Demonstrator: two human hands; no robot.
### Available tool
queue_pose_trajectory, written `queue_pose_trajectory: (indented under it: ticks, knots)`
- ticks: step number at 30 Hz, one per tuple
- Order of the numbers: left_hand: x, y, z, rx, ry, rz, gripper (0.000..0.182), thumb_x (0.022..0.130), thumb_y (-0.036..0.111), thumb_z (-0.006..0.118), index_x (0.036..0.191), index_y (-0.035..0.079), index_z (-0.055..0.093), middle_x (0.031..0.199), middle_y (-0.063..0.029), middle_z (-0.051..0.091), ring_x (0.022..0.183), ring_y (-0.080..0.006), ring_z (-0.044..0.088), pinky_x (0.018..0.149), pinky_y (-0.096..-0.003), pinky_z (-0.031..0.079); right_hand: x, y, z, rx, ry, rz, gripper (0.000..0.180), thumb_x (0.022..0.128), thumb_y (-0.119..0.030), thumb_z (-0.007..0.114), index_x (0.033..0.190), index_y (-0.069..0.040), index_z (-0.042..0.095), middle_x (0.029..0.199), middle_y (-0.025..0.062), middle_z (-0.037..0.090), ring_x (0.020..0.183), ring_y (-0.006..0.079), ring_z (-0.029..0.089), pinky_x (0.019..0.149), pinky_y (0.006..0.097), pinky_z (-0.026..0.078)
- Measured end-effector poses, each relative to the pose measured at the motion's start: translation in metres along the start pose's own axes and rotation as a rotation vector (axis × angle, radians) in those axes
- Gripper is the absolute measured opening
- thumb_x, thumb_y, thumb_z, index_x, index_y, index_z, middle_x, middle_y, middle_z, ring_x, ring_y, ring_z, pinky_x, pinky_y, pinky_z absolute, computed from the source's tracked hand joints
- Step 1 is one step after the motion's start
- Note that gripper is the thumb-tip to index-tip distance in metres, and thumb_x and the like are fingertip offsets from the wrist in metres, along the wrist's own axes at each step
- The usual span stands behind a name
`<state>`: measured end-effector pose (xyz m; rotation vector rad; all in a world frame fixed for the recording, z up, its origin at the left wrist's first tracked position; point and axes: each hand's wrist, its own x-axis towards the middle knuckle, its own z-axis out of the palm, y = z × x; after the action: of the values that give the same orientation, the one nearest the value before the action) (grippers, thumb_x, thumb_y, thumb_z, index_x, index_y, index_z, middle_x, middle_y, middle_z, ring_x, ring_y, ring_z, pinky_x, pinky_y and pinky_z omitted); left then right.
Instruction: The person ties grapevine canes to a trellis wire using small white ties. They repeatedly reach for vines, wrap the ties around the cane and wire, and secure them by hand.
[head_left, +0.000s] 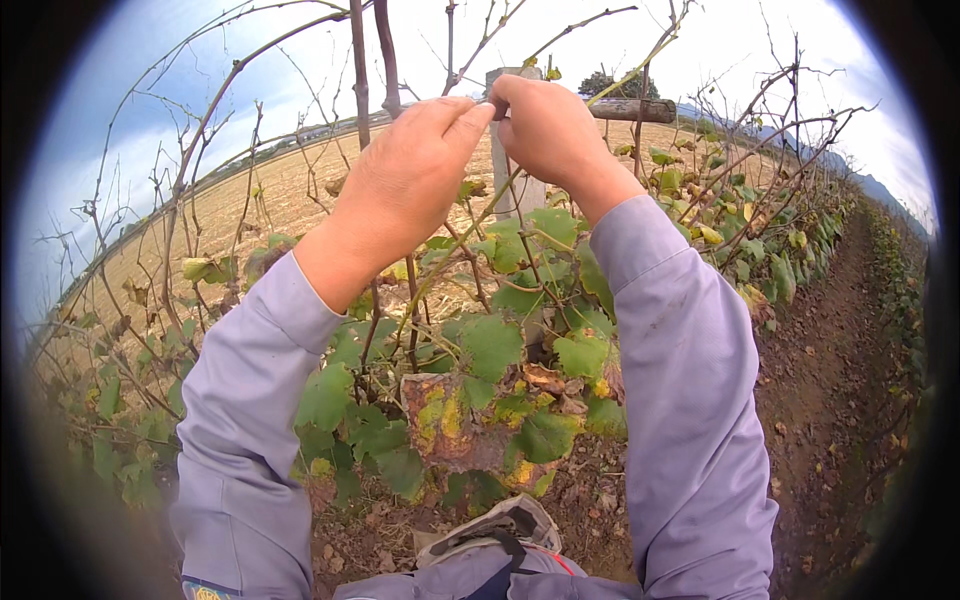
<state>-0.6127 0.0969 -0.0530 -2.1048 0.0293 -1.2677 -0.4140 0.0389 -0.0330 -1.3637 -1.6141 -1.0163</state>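
Both hands are raised in front of me, their fingertips meeting before the top of a concrete post (501, 161). My left hand (405, 172) has its thumb and fingers pinched together, pointing right. Bent at the knuckles, my right hand (551, 127) curls its fingers down against the left fingertips. A small dark bit shows between them; what they hold is hidden. Upright brown vine canes (360, 71) rise just left of my left hand. A greenish cane (457, 244) slants up behind my right hand.
A wooden crossbar (634, 110) juts right from the post. Green and browning grape leaves (491, 349) fill the row below. A dirt path (821, 375) runs along the right, with straw-coloured field (292, 176) beyond the vines. An open pouch (517, 517) sits at my waist.
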Motion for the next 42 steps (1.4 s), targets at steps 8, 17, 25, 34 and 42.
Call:
queue_pose_trajectory:
  ticks: [8, 17, 25, 34, 42]
  knots:
    - [-0.168, 0.088, -0.143, -0.428, -0.388, 0.067, 0.027, 0.086, 0.015, 0.073, 0.112, 0.007, 0.072, 0.075, 0.0006, 0.059, 0.064, -0.0167, 0.063, 0.051, -0.0323, 0.049, 0.008, 0.009, 0.001, -0.017, -0.066, 0.04, 0.021, 0.09, -0.016, 0.07, 0.108, -0.005, 0.07, 0.102, 0.016, 0.076, 0.097, 0.0398, 0.07, 0.086, 0.0483, 0.055]
    - [-0.307, 0.093, -0.189, -0.547, -0.268, -0.37, 0.014, 0.089, 0.022, 0.083, 0.095, 0.011, 0.075, 0.072, -0.0003, 0.065, 0.062, -0.018, 0.067, 0.053, -0.0321, 0.054, -0.002, -0.005, -0.031, 0.138, 0.068, 0.376, 0.024, 0.1, -0.017, 0.065, 0.118, -0.003, 0.073, 0.139, 0.0119, 0.07, 0.118, 0.0295, 0.072, 0.098, 0.0381, 0.056]
    - [-0.311, 0.071, -0.234, -0.448, -0.305, -0.383, 0.011, 0.089, 0.021, 0.083, 0.092, 0.012, 0.078, 0.073, -0.0018, 0.069, 0.064, -0.0196, 0.069, 0.055, -0.0331, 0.055, -0.085, -0.139, -0.072, 0.188, -0.098, 0.15, 0.019, 0.094, -0.01, 0.072, 0.109, -0.001, 0.072, 0.105, 0.0098, 0.074, 0.089, 0.0223, 0.068, 0.08, 0.0355, 0.055]
    - [-0.239, -0.003, -0.276, -0.181, -0.26, -0.718, 0.017, 0.091, 0.019, 0.081, 0.101, 0.006, 0.079, 0.089, -0.0083, 0.076, 0.071, -0.0175, 0.072, 0.067, -0.0316, 0.057, -0.197, -0.215, -0.121, 0.369, -0.731, -0.272, 0.014, 0.086, -0.018, 0.079, 0.092, -0.008, 0.071, 0.083, 0.0093, 0.065, 0.08, 0.0335, 0.066, 0.071, 0.045, 0.054]
    - [-0.163, -0.133, -0.24, 0.319, -0.094, -0.387, 0.036, 0.095, 0.023, 0.075, 0.126, 0.004, 0.07, 0.116, -0.0165, 0.072, 0.104, -0.0336, 0.071, 0.089, -0.0427, 0.056, -0.248, -0.233, -0.119, 0.585, -0.775, 0.092, 0.013, 0.085, -0.016, 0.083, 0.089, -0.006, 0.075, 0.078, 0.0116, 0.067, 0.072, 0.0353, 0.067, 0.063, 0.0442, 0.054]
